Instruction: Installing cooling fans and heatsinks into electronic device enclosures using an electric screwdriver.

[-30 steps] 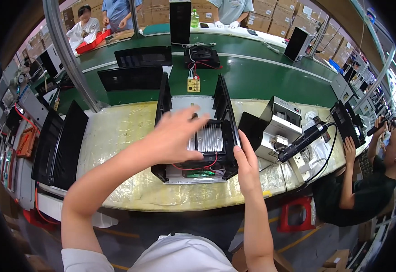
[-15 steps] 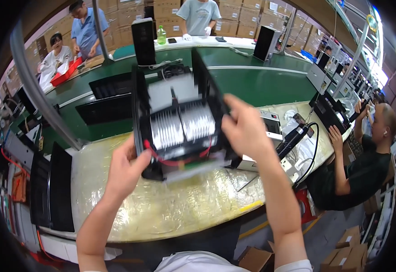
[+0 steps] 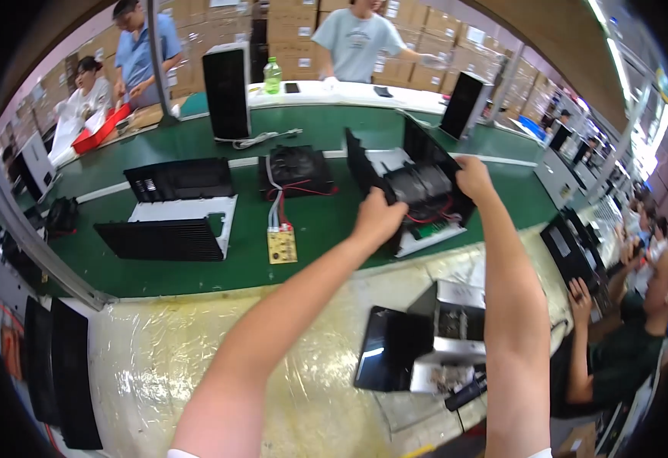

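Both my hands hold an open black appliance housing (image 3: 358,162) over the green conveyor belt, right of the middle. Inside sits a dark, ribbed twin cylinder (image 3: 419,185), with red wires and a green circuit board near its front end. My left hand (image 3: 380,219) grips the near left wall, thumb toward the inside. On the opposite side, my right hand (image 3: 474,180) is closed over the right wall. Whether the housing rests fully on the belt I cannot tell.
On the green belt (image 3: 250,277) lie another open housing (image 3: 162,243) and a fan unit (image 3: 297,169) wired to a yellow circuit board (image 3: 281,245). Nearer are a glossy black panel (image 3: 393,348), metal boxes (image 3: 458,320) and a dark cylindrical tool (image 3: 466,391). A co-worker (image 3: 632,336) works at right.
The housing has moved from above the near worktop away and to the right, over the belt, with both hands still on it. The view has shifted, showing the belt items more fully.
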The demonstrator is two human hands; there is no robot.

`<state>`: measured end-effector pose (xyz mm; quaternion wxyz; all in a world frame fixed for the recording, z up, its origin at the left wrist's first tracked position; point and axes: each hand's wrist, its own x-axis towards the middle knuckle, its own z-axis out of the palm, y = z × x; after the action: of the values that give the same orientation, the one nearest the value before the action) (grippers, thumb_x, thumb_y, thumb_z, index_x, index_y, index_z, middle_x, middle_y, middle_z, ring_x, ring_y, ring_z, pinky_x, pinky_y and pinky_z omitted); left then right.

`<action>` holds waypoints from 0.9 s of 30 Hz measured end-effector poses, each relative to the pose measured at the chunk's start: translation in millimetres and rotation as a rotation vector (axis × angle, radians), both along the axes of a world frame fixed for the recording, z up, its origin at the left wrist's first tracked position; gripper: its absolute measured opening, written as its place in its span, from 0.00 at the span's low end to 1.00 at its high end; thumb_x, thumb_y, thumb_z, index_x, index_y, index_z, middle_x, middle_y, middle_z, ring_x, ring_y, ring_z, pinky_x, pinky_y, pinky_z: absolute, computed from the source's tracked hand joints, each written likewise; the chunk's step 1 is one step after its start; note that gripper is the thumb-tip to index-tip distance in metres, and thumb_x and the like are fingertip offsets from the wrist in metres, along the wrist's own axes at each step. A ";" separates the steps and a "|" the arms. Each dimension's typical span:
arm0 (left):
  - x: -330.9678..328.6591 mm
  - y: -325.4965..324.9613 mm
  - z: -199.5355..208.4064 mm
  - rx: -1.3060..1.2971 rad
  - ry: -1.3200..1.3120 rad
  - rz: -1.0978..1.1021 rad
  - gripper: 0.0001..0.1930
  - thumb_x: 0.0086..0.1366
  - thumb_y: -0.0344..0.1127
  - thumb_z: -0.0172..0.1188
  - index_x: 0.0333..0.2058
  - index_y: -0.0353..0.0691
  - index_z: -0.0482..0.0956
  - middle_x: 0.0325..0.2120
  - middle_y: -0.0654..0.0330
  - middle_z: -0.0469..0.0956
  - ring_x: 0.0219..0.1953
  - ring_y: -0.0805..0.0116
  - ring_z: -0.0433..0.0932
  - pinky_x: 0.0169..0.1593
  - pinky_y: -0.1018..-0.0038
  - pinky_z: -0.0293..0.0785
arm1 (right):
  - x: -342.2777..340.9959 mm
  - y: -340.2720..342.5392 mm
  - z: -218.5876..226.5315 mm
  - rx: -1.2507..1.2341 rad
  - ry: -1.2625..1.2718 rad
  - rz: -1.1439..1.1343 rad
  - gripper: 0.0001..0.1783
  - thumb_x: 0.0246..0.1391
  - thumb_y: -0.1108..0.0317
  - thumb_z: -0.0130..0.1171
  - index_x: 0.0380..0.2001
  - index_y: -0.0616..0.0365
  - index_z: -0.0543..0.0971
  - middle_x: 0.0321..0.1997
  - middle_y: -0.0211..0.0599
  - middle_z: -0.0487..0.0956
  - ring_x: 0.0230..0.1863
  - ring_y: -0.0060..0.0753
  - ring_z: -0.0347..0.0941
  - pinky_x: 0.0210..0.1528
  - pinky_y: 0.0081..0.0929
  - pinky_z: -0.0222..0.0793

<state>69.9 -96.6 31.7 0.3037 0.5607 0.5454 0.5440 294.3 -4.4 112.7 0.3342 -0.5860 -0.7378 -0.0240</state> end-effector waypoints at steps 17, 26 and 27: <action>-200.4 82.2 64.9 -0.262 1.082 -0.181 0.65 0.39 0.55 0.77 0.73 0.45 0.47 0.70 0.44 0.55 0.72 0.49 0.54 0.72 0.38 0.41 | -70.1 -41.1 56.8 -0.035 -0.016 0.313 0.24 0.49 0.78 0.54 0.52 0.60 0.80 0.52 0.44 0.82 0.54 0.40 0.78 0.58 0.33 0.72; -207.3 8.2 101.5 0.273 0.416 -0.054 0.54 0.43 0.43 0.80 0.68 0.43 0.59 0.54 0.44 0.75 0.58 0.53 0.74 0.64 0.66 0.68 | -108.2 -87.2 94.9 0.047 0.194 0.441 0.18 0.53 0.78 0.55 0.48 0.67 0.80 0.45 0.42 0.84 0.46 0.32 0.81 0.53 0.27 0.74; -208.6 -2.6 110.7 0.285 0.099 -0.208 0.49 0.48 0.37 0.78 0.67 0.42 0.60 0.51 0.48 0.77 0.53 0.61 0.78 0.59 0.68 0.72 | -109.3 -90.5 95.1 0.063 0.198 0.447 0.18 0.53 0.78 0.55 0.48 0.67 0.80 0.45 0.42 0.84 0.46 0.32 0.81 0.53 0.27 0.74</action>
<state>-138.7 -99.2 142.4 0.2489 0.6776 0.4161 0.5530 185.0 -95.0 207.8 0.4201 -0.3971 -0.8115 0.0851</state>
